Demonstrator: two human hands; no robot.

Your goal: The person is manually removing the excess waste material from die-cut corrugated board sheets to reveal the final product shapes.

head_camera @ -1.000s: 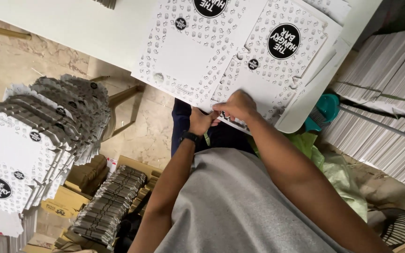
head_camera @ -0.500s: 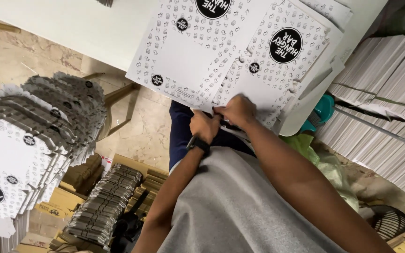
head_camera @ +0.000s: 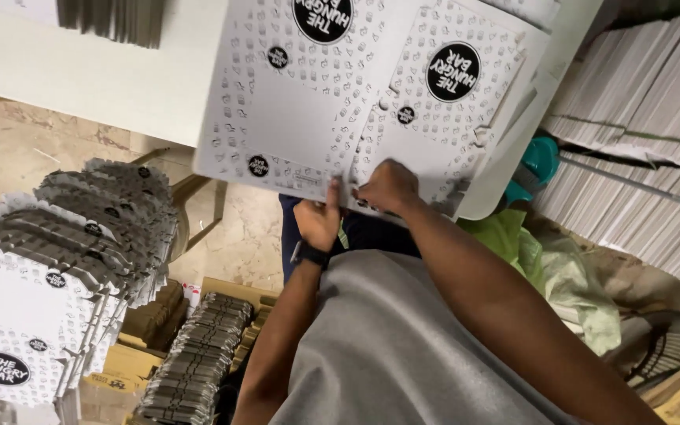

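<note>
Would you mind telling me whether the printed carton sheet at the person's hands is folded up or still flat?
Flat: the printed carton sheet lies spread on the white table, both hands at its near edge.

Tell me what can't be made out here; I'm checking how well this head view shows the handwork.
- Left hand: its grip on the near edge of the flat white printed carton blank; fingers curl under it.
- Right hand: fingertips hidden by its own back.
- Blank's far end: cut off by the top edge.
- Stack of blanks: cut off at left.

A fanned stack of flat boxes (head_camera: 57, 267) stands left; banded cardboard bundles (head_camera: 639, 157) lie right.
</note>
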